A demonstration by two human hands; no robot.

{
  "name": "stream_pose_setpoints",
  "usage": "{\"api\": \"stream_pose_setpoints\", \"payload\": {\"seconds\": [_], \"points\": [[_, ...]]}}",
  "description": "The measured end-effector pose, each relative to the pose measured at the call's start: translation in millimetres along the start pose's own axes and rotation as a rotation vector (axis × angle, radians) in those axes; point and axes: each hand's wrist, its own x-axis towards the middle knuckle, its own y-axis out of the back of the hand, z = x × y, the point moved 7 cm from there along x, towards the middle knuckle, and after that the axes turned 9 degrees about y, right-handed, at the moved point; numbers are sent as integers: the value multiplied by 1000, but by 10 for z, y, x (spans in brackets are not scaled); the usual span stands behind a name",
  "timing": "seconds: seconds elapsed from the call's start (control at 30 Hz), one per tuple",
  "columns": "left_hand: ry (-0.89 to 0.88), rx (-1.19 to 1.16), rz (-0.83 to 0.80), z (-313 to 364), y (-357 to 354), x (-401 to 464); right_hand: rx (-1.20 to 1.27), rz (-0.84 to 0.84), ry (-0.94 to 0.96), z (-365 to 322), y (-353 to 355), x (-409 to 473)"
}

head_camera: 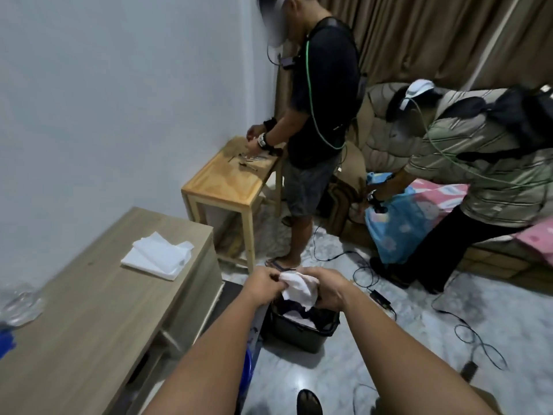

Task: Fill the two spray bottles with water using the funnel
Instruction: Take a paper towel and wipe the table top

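My left hand (264,284) and my right hand (326,290) both grip a crumpled white cloth (299,287), held over a dark bin (302,326) on the floor that has cloths inside. A clear plastic object (21,302) lies blurred at the left edge of the grey-brown desk (98,310), with something blue (6,339) just below it; I cannot tell what either is. No spray bottle or funnel shows clearly.
A folded white cloth (157,254) lies on the desk. A person stands at a small wooden table (227,181) by the wall. Another person bends over a blue bag (398,223) by the sofa. Cables (466,327) run across the marble floor.
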Motion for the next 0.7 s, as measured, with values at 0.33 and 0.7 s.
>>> {"api": "stream_pose_setpoints", "payload": {"seconds": [0.33,0.7], "points": [[247,-8,-216,274,-959,1319,-195,97,-34,-61,1186,693],[643,-407,-252,-71,-1909,2132,-114,252,-288,430,1878,1683]]}}
